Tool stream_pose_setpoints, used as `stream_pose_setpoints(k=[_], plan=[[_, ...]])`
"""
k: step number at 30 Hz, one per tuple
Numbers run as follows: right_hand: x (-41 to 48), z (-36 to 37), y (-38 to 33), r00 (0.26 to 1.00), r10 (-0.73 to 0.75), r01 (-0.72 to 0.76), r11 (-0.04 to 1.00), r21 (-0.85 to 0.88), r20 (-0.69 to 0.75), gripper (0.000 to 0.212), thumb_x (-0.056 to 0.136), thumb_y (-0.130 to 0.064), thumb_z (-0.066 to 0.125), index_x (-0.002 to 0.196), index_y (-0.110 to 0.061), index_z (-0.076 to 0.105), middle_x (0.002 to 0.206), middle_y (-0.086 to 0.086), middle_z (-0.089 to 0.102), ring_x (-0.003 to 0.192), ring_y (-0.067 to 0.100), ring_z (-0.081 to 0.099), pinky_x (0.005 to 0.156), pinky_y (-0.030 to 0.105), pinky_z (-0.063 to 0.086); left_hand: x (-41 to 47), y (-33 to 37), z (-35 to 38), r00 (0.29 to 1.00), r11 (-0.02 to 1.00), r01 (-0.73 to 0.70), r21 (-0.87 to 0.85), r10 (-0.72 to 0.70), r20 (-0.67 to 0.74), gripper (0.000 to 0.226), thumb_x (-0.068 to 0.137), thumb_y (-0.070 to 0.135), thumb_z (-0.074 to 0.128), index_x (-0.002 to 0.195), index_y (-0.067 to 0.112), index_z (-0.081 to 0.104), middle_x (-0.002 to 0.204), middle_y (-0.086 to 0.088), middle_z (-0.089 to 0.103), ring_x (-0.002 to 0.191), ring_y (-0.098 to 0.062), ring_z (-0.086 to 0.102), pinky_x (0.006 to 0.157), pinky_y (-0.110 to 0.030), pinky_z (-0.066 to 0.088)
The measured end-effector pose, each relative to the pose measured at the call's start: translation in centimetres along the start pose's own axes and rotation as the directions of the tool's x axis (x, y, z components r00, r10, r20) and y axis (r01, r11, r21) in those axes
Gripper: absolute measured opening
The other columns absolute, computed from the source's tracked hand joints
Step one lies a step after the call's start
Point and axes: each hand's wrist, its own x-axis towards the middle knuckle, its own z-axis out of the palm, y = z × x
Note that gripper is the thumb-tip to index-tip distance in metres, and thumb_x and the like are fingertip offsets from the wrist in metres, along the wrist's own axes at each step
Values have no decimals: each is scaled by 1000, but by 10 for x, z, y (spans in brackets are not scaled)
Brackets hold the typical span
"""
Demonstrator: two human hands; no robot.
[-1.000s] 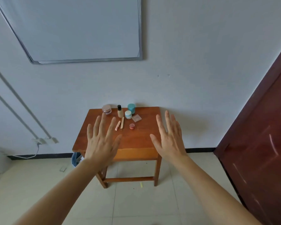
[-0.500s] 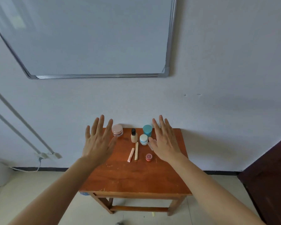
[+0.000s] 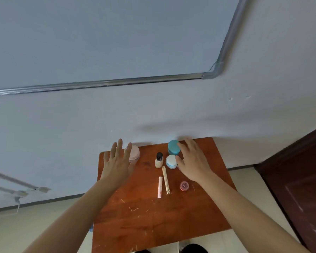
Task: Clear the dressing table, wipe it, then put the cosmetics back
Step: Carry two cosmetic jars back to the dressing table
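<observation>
Both sets of fingers are held straight and spread, w/ nothing gripped. Left fingers (image 3: 119, 148) are seen over the pink jar (image 3: 135, 153). Right fingers (image 3: 187, 145) are just beside the teal jar (image 3: 173, 147), thumb near the white jar (image 3: 171, 161); contact can't be told. Left hand (image 3: 117, 163) and right hand (image 3: 194, 161) are poised over the back of the dressing table (image 3: 153, 216), where the cosmetics are grouped, incl. small bottle (image 3: 159, 160), pink stick (image 3: 160, 187), gold stick (image 3: 166, 179) and red pot (image 3: 184, 185). Jars are judged light, rigid and smooth, prob. slippery; best gripped round the sides. Bottle looks tall and tippy, so it's best taken at the body. Sticks may roll and are best pinched mid-length.
</observation>
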Motion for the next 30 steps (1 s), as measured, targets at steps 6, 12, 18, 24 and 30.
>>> stream_pose_setpoints(k=[6,12,18,24,30], plan=[[20,37,15,996,-8,2,998,64,93,45,100,-34,49,141,-19,43,139,4,45,120,17,52,88,25,53,35,3,45,992,1000,18,-22,-15,122,67,100,49,35,154,25,4,163,-9,-8,150,-31,-7,119,-54,7],[18,92,22,981,-92,92,996,11,172,53,92,-29,61,140,-23,39,140,5,45,122,22,51,101,35,49,57,-1,90,971,997,68,-23,-61,230,74,98,48,40,154,25,-3,161,-6,-19,148,-29,-16,118,-55,6],[-1,111,19,978,-106,110,994,-11,182,64,91,-29,64,146,-18,34,156,12,31,141,29,37,114,44,35,36,11,111,961,983,170,-69,-149,235,80,99,45,40,153,21,-14,160,-6,-25,145,-27,-25,120,-53,10],[-14,112,14,981,-114,113,993,16,157,58,89,-34,66,139,-17,42,153,12,36,141,30,37,112,43,37,-14,36,122,970,976,195,-95,-177,168,74,95,42,48,154,21,8,163,-9,-3,149,-31,-8,118,-51,10],[-16,110,14,983,-138,129,989,77,118,44,85,-30,72,122,-18,51,136,8,49,126,26,50,104,38,45,-29,41,125,989,972,150,-181,-145,40,43,80,28,72,116,16,55,140,-16,42,137,-36,31,103,-57,41]])
